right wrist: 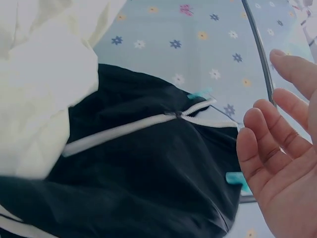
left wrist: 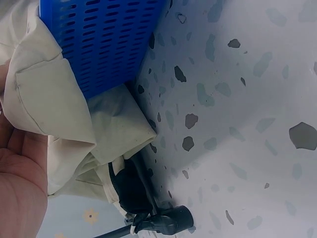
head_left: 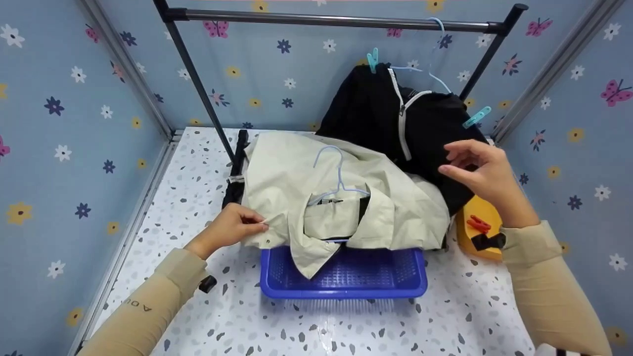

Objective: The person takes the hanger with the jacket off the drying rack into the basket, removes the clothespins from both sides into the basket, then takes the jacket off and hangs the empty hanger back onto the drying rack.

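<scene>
A pale beige jacket [head_left: 282, 168] lies spread over a blue plastic basket [head_left: 346, 295], its collar toward the front. A light blue hanger [head_left: 340, 173] sits in its neck, hook upward. My left hand [head_left: 227, 227] pinches the jacket's cloth at its left edge; the left wrist view shows the cloth [left wrist: 54, 99] draped past the fingers. Raised over the right side, my right hand [head_left: 484, 170] holds nothing, fingers loosely bent and thumb apart. Behind it a black zip jacket [head_left: 366, 104] hangs from a blue hanger [head_left: 440, 81], with turquoise clothespins [head_left: 373, 60] at its shoulders.
A black rack bar [head_left: 306, 19] crosses the back, its left post [head_left: 198, 79] running down to the speckled table [head_left: 198, 153]. At the right a yellow container [head_left: 470, 207] bears red clothespins [head_left: 478, 223]. Flower-patterned walls [head_left: 64, 123] stand on three sides.
</scene>
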The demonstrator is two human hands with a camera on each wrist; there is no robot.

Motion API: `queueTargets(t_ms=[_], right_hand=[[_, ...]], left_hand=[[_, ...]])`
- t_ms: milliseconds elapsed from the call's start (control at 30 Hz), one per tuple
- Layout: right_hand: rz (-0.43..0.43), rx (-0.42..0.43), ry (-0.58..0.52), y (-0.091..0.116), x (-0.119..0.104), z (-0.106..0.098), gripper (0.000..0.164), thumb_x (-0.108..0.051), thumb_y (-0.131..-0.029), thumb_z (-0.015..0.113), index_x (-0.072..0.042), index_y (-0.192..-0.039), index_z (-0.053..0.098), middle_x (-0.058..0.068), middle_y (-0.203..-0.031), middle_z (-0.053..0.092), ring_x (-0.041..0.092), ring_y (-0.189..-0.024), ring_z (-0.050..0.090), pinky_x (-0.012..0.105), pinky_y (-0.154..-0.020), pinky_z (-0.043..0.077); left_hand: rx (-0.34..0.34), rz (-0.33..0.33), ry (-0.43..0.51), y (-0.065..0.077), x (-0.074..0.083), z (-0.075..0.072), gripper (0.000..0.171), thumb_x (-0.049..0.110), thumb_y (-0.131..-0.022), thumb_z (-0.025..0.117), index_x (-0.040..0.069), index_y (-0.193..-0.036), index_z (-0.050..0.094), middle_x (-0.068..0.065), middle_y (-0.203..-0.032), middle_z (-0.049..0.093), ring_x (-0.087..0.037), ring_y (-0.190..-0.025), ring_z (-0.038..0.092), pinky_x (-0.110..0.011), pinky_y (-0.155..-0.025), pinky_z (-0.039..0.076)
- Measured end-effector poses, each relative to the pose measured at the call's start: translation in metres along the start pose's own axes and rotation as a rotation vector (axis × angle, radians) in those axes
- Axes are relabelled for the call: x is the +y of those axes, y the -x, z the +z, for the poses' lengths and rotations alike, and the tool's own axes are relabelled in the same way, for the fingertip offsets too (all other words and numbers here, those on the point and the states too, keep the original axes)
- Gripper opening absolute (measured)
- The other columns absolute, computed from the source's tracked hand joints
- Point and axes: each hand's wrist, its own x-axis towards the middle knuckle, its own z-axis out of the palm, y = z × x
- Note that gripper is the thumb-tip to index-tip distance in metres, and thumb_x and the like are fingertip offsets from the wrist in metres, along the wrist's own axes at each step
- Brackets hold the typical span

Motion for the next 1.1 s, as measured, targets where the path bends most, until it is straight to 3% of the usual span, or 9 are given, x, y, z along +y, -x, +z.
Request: queueTargets(t_ms=[233,500,733,1100], right_hand=[[-0.046,-0.084,-0.052,-0.004,0.006,0.024,0.038,0.018,-0.081,0.084,0.009,-0.117,0.074,-0.017,-0.100,0.070,0.000,-0.084,0.067,0.012,-0.080,0.057],[-0.053,-0.148,-0.074,-0.006,0.004,0.054,0.037,0.011,-0.082,0.089,0.007,-0.116,0.076,0.019,-0.097,0.073,0.003,-0.084,0.067,0.014,-0.079,0.057],[-0.038,-0.213,-0.093,-0.010,-0.003,0.082,0.037,0.006,-0.083,0.090,0.005,-0.117,0.076,0.011,-0.096,0.073,0.003,-0.083,0.066,0.015,-0.077,0.057],[-0.040,-0.356,-0.102,-0.017,-0.016,0.115,0.044,0.000,-0.086,0.090,0.008,-0.125,0.073,0.026,-0.106,0.074,0.032,-0.092,0.073,0.022,-0.084,0.059]], left_hand=[[-0.004,-0.004,0.000,-0.001,0.001,0.000,0.007,0.005,-0.091,0.085,0.000,-0.095,0.086,-0.016,-0.085,0.080,0.000,-0.068,0.059,-0.015,-0.064,0.048],[-0.016,0.029,-0.010,-0.003,0.003,-0.001,0.007,0.006,-0.091,0.085,0.000,-0.096,0.086,-0.014,-0.086,0.081,0.002,-0.068,0.059,-0.014,-0.063,0.047],[-0.033,0.037,-0.021,-0.005,0.003,-0.003,0.008,0.007,-0.091,0.085,0.000,-0.096,0.086,-0.015,-0.089,0.082,0.002,-0.071,0.060,-0.014,-0.066,0.048],[-0.041,0.049,-0.004,-0.006,0.003,-0.002,0.005,0.008,-0.092,0.085,0.003,-0.093,0.086,-0.011,-0.085,0.080,0.001,-0.070,0.060,-0.015,-0.067,0.048]])
